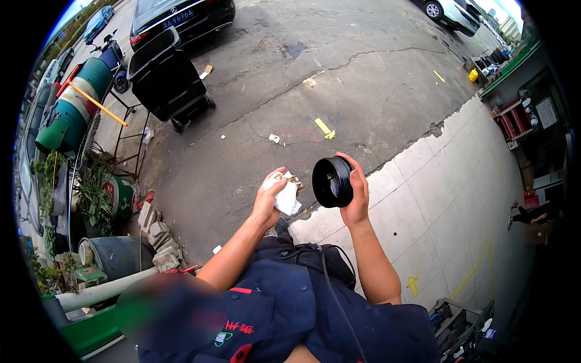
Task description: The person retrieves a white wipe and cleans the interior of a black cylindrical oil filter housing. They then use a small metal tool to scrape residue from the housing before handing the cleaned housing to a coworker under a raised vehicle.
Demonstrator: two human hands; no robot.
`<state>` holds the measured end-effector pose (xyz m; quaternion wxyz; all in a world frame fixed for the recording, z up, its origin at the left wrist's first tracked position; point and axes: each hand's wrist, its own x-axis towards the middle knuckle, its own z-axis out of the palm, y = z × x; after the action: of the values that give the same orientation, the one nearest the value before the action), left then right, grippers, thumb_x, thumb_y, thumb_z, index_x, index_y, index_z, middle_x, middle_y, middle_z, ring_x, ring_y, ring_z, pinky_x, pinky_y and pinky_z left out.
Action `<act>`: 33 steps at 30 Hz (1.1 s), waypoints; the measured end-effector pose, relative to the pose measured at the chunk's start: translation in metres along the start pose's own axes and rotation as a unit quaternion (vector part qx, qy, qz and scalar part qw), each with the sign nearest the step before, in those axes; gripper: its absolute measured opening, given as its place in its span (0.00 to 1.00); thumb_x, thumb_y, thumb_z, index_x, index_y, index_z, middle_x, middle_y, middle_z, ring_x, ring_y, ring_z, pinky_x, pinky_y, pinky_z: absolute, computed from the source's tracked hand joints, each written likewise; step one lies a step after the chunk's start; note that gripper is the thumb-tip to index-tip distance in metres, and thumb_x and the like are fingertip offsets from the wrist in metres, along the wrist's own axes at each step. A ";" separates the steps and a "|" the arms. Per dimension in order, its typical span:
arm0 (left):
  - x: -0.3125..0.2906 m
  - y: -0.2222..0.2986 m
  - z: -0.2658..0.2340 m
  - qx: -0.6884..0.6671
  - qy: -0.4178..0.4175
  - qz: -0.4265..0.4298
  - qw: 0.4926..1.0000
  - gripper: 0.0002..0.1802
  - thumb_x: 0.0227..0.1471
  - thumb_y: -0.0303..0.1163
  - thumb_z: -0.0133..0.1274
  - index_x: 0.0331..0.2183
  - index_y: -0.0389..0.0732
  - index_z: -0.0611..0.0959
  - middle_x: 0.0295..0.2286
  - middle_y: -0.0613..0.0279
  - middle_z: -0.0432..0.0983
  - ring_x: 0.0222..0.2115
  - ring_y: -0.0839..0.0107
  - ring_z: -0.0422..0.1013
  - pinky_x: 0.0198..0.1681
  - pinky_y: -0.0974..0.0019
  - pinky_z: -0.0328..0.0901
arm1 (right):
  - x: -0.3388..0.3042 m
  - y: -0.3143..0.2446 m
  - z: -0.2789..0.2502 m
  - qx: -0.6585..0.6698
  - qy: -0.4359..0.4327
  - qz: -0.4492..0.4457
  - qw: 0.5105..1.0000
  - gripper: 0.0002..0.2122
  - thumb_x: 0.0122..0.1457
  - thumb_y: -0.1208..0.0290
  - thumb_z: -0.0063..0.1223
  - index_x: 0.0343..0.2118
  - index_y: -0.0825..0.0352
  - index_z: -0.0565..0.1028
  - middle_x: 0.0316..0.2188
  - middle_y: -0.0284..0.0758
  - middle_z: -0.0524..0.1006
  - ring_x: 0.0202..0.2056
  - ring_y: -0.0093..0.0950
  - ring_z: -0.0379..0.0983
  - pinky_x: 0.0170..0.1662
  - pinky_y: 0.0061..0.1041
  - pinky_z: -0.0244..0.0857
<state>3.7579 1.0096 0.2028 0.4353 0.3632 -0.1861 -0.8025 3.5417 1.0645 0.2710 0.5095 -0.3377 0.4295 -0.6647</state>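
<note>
In front of my body I hold up both hands, a short gap apart. My left hand [264, 199] is closed on a crumpled white paper wipe [286, 199] with brown stains along its upper edge. Fingers and thumb of my right hand [357, 196] wrap round the side of a black, cup-shaped round housing [325, 192] with ridges round its outside. The housing lies on its side in the air, its hollow mouth toward the paper wipe. Something pale or shiny shows inside, too dim to name. The housing and the paper do not touch.
Cracked asphalt [242, 139] meets pale tiled paving [436, 199] below my hands. A black wheeled bin [166, 81] and a dark car [181, 24] stand ahead to the left. Painted barrels [75, 106], concrete blocks [158, 233] and a red rack [514, 121] line the sides.
</note>
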 end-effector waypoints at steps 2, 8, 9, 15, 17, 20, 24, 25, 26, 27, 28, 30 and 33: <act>0.022 0.016 -0.004 -0.041 0.001 -0.001 0.999 0.25 0.68 0.36 0.51 0.63 0.40 0.73 0.51 0.53 0.79 0.51 0.61 0.78 0.55 0.53 0.75 | 0.037 -0.002 0.044 -0.231 -0.055 -0.116 0.964 0.31 0.64 0.52 0.60 0.62 0.70 0.73 0.54 0.44 0.78 0.54 0.38 0.77 0.59 0.35 0.70; 0.066 0.068 -0.019 -0.246 0.020 0.072 0.966 0.39 0.74 0.63 0.26 0.63 0.42 0.73 0.58 0.54 0.76 0.59 0.57 0.73 0.65 0.48 0.67 | 0.114 0.056 0.152 -0.498 -0.233 -0.171 0.818 0.33 0.56 0.55 0.70 0.61 0.70 0.74 0.56 0.49 0.76 0.55 0.49 0.76 0.60 0.43 0.70; 0.077 0.077 -0.026 -0.249 0.043 0.097 0.963 0.38 0.74 0.62 0.27 0.61 0.42 0.74 0.56 0.54 0.77 0.57 0.57 0.74 0.63 0.48 0.68 | 0.130 0.062 0.162 -0.472 -0.236 -0.145 0.837 0.32 0.57 0.56 0.70 0.60 0.71 0.75 0.55 0.49 0.77 0.54 0.47 0.77 0.59 0.42 0.70; 0.142 0.124 -0.079 -0.353 0.089 0.133 0.922 0.33 0.74 0.59 0.33 0.54 0.40 0.77 0.51 0.53 0.80 0.51 0.56 0.77 0.55 0.46 0.70 | 0.247 0.069 0.209 -0.261 -0.300 0.035 0.917 0.29 0.62 0.56 0.66 0.59 0.73 0.75 0.47 0.44 0.82 0.47 0.34 0.79 0.54 0.33 0.73; 0.170 0.141 -0.086 -0.340 0.082 0.167 0.922 0.33 0.74 0.58 0.34 0.55 0.40 0.77 0.52 0.53 0.80 0.51 0.56 0.77 0.55 0.46 0.71 | 0.280 0.080 0.226 -0.236 -0.337 -0.002 0.911 0.29 0.62 0.56 0.66 0.60 0.72 0.75 0.48 0.44 0.82 0.47 0.34 0.80 0.54 0.34 0.72; 0.224 0.175 -0.099 -0.339 0.023 0.195 0.920 0.33 0.73 0.59 0.34 0.56 0.42 0.79 0.52 0.56 0.80 0.52 0.59 0.77 0.58 0.50 0.71 | 0.325 0.125 0.251 -0.417 -0.419 -0.157 0.791 0.31 0.60 0.53 0.67 0.60 0.70 0.75 0.53 0.47 0.79 0.53 0.43 0.78 0.59 0.39 0.70; 0.301 0.215 -0.133 -0.320 0.102 0.205 0.919 0.29 0.74 0.57 0.36 0.53 0.44 0.79 0.50 0.57 0.80 0.51 0.61 0.78 0.59 0.51 0.72 | 0.413 0.185 0.276 -0.392 -0.437 -0.103 0.803 0.29 0.62 0.53 0.65 0.60 0.69 0.76 0.52 0.44 0.79 0.53 0.41 0.78 0.60 0.38 0.70; 0.317 0.226 -0.143 -0.344 0.135 0.225 0.902 0.27 0.74 0.55 0.37 0.52 0.44 0.78 0.49 0.57 0.80 0.51 0.60 0.78 0.58 0.50 0.72 | 0.439 0.191 0.284 -0.339 -0.428 -0.019 0.838 0.28 0.64 0.53 0.63 0.59 0.69 0.76 0.50 0.42 0.81 0.51 0.37 0.79 0.58 0.36 0.71; 0.327 0.232 -0.153 -0.329 0.141 0.247 0.900 0.24 0.74 0.54 0.38 0.51 0.45 0.77 0.49 0.57 0.80 0.50 0.60 0.78 0.57 0.49 0.72 | 0.463 0.195 0.289 -0.269 -0.420 0.051 0.865 0.26 0.65 0.54 0.62 0.59 0.69 0.76 0.47 0.40 0.82 0.49 0.33 0.80 0.57 0.34 0.72; 0.337 0.240 -0.163 -0.333 0.146 0.248 0.898 0.23 0.74 0.53 0.39 0.50 0.45 0.77 0.48 0.56 0.80 0.49 0.59 0.78 0.55 0.48 0.73 | 0.484 0.196 0.295 -0.196 -0.416 0.102 0.882 0.26 0.67 0.53 0.59 0.58 0.69 0.77 0.48 0.38 0.83 0.48 0.31 0.80 0.56 0.33 0.73; 0.345 0.250 -0.170 -0.368 0.110 0.259 0.886 0.21 0.74 0.51 0.40 0.50 0.45 0.77 0.48 0.56 0.80 0.48 0.58 0.78 0.54 0.47 0.73 | 0.504 0.194 0.302 -0.131 -0.394 0.189 0.890 0.25 0.68 0.52 0.56 0.58 0.68 0.77 0.48 0.37 0.83 0.47 0.29 0.81 0.54 0.32 0.74; 0.358 0.271 -0.184 -0.381 0.119 0.270 0.876 0.19 0.74 0.50 0.43 0.49 0.46 0.77 0.47 0.56 0.81 0.47 0.58 0.78 0.51 0.46 0.74 | 0.537 0.195 0.323 0.008 -0.362 0.282 0.889 0.29 0.69 0.45 0.47 0.60 0.67 0.76 0.51 0.41 0.82 0.49 0.36 0.81 0.50 0.36 0.77; 0.378 0.299 -0.210 -0.376 0.112 0.300 0.869 0.16 0.72 0.48 0.47 0.51 0.49 0.79 0.45 0.58 0.80 0.42 0.61 0.78 0.47 0.50 0.75 | 0.575 0.199 0.348 0.077 -0.380 0.365 0.847 0.35 0.70 0.37 0.35 0.62 0.66 0.73 0.55 0.47 0.80 0.53 0.46 0.81 0.44 0.42 0.82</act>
<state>3.9479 0.5334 0.0876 0.7768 0.1857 0.0798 -0.5964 3.7824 0.4073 0.2362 0.8629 -0.3427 0.2420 -0.2817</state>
